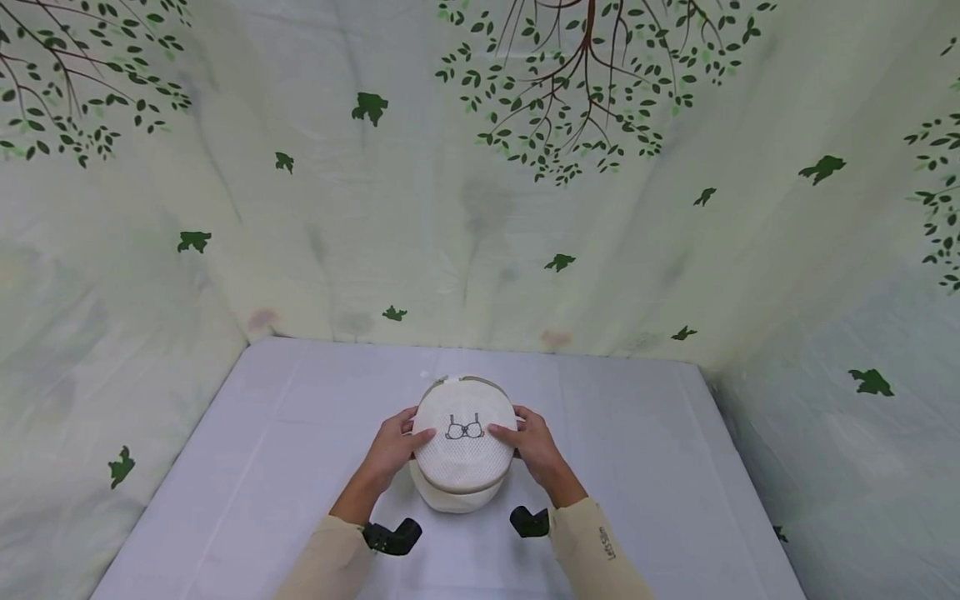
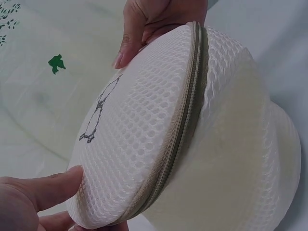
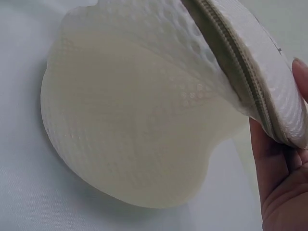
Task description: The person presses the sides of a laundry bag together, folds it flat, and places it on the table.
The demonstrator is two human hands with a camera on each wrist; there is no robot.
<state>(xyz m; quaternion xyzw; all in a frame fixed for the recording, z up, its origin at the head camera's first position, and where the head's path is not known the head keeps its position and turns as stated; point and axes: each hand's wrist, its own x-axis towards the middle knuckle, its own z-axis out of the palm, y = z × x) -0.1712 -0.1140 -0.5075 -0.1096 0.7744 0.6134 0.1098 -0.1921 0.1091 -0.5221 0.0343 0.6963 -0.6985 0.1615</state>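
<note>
- Status: one white mesh bag (image 1: 461, 471) in work, on the middle part of the tabletop (image 1: 322, 400), between the two hands, round lid face tipped up toward the wearer.
- Left hand (image 1: 397, 444): grasping the bag's rim, thumb on the lid face, fingers behind the edge.
- Right hand (image 1: 537, 443): grasping the opposite rim the same way, thumb tip just beside the bra print (image 1: 464, 428).
- Done, by the look of it: bag gripped on both sides, lid tilted up off the body; zipper (image 2: 186, 108) reads as closed along the stretch the left wrist view shows (slider not made out, so full closure can't be confirmed).
- Body: bulges out below the lid, pale and soft-walled; its underside seems to rest on the tabletop, judging by the shadow in the right wrist view. Contents, if any: can't tell through the mesh.
- Left, as a judgement: bag not yet let go by either hand, lid not lying level; anything past that isn't readable from here.
- Count, work items: one bag, one zipper seen, one print on the lid.
- Count, person: two hands, two beige sleeves (image 1: 602, 546), two black wrist devices (image 1: 393, 537), one per wrist.
- Count, surroundings: one tabletop, leaf-printed sheeting (image 1: 450, 225) behind it and at both sides.
</note>
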